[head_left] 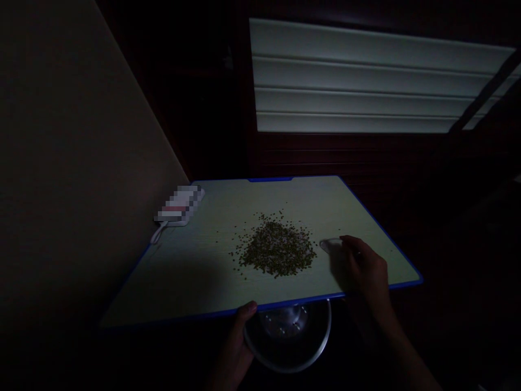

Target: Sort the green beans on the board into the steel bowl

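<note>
A loose pile of small dark green beans (277, 251) mixed with paler grains lies mid-board on a pale, blue-edged board (195, 271). My right hand (366, 266) is closed on a spoon (328, 244), whose bowl end rests just right of the pile, at or very near the board's surface. Below the board's near edge, my left hand (240, 336) grips the left side of a round metal bowl (290, 366), with the thumb up by the blue edge. A few pale specks or glints show inside the bowl, and its far part is hidden under the board.
At the board's far left corner lies a white device (179, 206), partly blurred out, with a strap (158, 233). A wall (81, 163) rises close on the left. Behind the board stands dark wood furniture with a pale slatted panel (358, 81). The light is dim.
</note>
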`<action>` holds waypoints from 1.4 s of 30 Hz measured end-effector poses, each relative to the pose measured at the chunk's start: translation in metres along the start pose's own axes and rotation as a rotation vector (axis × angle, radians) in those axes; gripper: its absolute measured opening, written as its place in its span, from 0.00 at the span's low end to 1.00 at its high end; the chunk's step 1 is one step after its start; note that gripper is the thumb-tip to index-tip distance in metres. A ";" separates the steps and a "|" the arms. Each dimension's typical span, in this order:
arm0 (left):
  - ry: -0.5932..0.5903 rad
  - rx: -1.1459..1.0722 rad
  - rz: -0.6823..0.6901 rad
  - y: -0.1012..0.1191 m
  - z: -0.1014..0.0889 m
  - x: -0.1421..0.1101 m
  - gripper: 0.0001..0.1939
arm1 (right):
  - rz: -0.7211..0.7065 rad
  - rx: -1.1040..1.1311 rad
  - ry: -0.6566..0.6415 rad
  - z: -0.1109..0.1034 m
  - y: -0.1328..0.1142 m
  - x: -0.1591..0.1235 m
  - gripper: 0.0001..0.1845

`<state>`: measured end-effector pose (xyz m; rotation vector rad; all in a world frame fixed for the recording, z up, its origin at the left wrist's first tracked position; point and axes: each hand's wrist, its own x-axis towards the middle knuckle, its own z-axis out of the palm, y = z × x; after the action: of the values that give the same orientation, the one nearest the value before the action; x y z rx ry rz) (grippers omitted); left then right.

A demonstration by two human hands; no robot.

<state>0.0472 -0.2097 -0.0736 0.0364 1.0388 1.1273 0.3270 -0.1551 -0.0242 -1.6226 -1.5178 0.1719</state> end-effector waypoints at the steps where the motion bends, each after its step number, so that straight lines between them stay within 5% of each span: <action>1: -0.004 -0.003 0.008 0.000 0.000 0.000 0.05 | 0.001 0.014 -0.006 0.000 0.000 0.000 0.16; 9: 0.024 -0.034 0.020 0.000 0.000 0.000 0.13 | -0.007 0.166 -0.185 -0.003 -0.007 0.004 0.14; 30: 0.001 -0.027 0.010 -0.001 -0.004 0.002 0.06 | 0.150 0.091 -0.108 -0.026 -0.010 -0.040 0.13; 42: 0.025 -0.002 0.007 0.001 0.004 -0.001 0.09 | -0.080 0.189 -0.331 -0.016 -0.037 -0.042 0.10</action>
<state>0.0488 -0.2084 -0.0704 0.0243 1.0606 1.1379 0.2993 -0.2039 -0.0089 -1.4301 -1.7531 0.5458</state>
